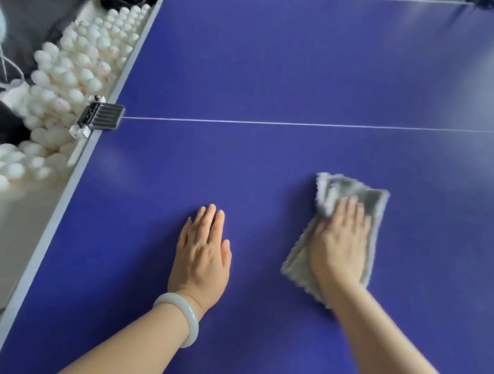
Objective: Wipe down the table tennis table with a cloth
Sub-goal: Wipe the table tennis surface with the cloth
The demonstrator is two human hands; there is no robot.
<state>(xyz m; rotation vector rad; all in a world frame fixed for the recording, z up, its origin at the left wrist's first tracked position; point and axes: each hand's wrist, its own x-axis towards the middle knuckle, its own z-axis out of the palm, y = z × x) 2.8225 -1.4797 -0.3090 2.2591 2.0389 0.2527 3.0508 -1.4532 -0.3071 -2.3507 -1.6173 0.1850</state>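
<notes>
1. Cloth [378,203]: grey, fluffy-edged and folded into a rough oblong. It lies flat on the blue table [274,74], at the near right, on the near side of the white line [272,123].
2. Right hand [340,243] lies palm down on the cloth, fingers straight and close together, pressing it to the surface. Nothing is pinched or curled round. Cloth shows beyond the fingertips, along the right side and beneath the wrist.
3. Left hand [202,250] lies flat on bare table to the left of the cloth and apart from it, fingers straight and together, with a pale bangle [180,317] at the wrist. It looks like a brace for leaning.
4. Handling, as a judgement: the cloth is soft, light and limp, so it will bunch or roll if pushed from one end. Its far left corner is ruffled up. The best hold is a flat palm across the middle of the fold, fingers reaching the leading edge. To lift or refold it, pinch a corner.
5. The table looks hard and smooth, so the cloth should slide easily under even pressure.
6. White balls [75,63] are heaped beside the left edge, and a black clamp [102,116] grips that edge at the line. A sweep that way must go round the clamp.
7. Which parts are wiped cannot be told.
</notes>
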